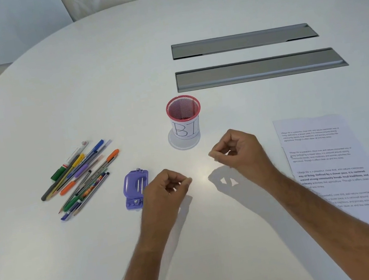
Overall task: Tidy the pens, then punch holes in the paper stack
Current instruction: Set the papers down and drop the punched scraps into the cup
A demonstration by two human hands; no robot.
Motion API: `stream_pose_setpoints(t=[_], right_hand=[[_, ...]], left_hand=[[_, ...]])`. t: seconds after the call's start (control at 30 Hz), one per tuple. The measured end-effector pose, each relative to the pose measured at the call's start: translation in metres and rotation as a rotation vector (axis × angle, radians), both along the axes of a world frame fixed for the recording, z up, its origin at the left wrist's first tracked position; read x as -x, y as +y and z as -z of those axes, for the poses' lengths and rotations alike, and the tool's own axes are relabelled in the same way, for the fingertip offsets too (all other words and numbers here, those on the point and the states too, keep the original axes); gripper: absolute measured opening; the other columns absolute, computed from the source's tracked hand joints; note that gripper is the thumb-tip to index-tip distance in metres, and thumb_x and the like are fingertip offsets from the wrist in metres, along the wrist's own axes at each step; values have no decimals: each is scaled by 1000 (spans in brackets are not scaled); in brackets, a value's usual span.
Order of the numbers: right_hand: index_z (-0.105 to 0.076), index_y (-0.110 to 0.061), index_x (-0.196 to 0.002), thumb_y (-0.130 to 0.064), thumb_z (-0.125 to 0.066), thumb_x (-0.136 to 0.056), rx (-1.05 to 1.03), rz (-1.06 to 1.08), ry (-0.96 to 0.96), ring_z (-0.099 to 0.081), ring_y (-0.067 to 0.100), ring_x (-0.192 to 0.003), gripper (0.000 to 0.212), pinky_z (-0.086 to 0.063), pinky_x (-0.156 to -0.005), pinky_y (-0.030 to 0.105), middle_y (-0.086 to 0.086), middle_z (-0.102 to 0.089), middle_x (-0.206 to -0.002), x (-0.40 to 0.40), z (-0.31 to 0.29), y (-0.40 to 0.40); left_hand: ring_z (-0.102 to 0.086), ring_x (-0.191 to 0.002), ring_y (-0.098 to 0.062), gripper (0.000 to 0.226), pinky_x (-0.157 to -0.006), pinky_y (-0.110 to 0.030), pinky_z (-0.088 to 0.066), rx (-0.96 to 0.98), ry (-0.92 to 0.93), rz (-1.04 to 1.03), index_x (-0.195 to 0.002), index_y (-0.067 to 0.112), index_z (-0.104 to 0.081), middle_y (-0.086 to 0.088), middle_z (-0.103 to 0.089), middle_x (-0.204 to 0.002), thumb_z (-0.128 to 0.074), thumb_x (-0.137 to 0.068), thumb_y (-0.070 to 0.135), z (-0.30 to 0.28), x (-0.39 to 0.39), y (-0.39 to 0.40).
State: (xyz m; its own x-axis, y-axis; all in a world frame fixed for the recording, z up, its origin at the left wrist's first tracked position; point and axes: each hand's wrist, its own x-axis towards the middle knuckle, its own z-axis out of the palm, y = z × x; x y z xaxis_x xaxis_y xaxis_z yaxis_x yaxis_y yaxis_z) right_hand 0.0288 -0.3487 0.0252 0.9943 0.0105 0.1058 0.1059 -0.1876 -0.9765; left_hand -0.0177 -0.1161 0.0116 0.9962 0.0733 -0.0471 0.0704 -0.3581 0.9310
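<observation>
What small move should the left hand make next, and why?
Probably reach left to the loose pens and grasp a few: the left hand holds nothing, the pens lie scattered on the table, and the red mesh cup looks empty.

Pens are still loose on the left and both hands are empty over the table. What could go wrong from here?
1. The pens lie crossed in a loose pile; grabbing a bunch may let some roll away.
2. The mesh cup looks light and stands free; dropping pens in at an angle might tip it.
3. The paper stack is fanned unevenly, so the hole punch may make misaligned holes unless the sheets are squared first.
</observation>
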Motion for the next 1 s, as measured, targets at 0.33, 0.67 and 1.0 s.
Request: stream_pose_setpoints(t=[0.33, 0.67, 1.0], right_hand=[[-68, -13, -98, -4, -77, -91, 70, -83, -119, -68, 14, -73, 15, -51, -46, 29, 2, -73, -82, -72, -50, 13], [-71, -16, -94, -6, -77, -88, 317, -171, -172, -64, 1, -72, 13, -47, -60, 12, -8, -74, -85, -134, -62, 14], [-68, -17, -88, -3, -80, -87, 327, -211, -122, -66, 0, -66, 19, -46, -57, 12, 2, -78, -83, -147, -67, 6]], left_hand=[[-67, -67, -5, 12, -67, -14, -52, 98, -226, -5, -88, 17, -75, 2, -78, -78, -86, -87, 13, -59, -96, -5], [-73, -71, -7, 15, -69, -18, -57, -3, -198, 113, -95, 17, -75, -1, -80, -82, -85, -86, 11, -71, -171, -13], [-80, -80, -21, 17, -76, -35, -63, -36, -158, 152, -90, 20, -69, -1, -82, -84, -85, -87, 18, -68, -190, -14]])
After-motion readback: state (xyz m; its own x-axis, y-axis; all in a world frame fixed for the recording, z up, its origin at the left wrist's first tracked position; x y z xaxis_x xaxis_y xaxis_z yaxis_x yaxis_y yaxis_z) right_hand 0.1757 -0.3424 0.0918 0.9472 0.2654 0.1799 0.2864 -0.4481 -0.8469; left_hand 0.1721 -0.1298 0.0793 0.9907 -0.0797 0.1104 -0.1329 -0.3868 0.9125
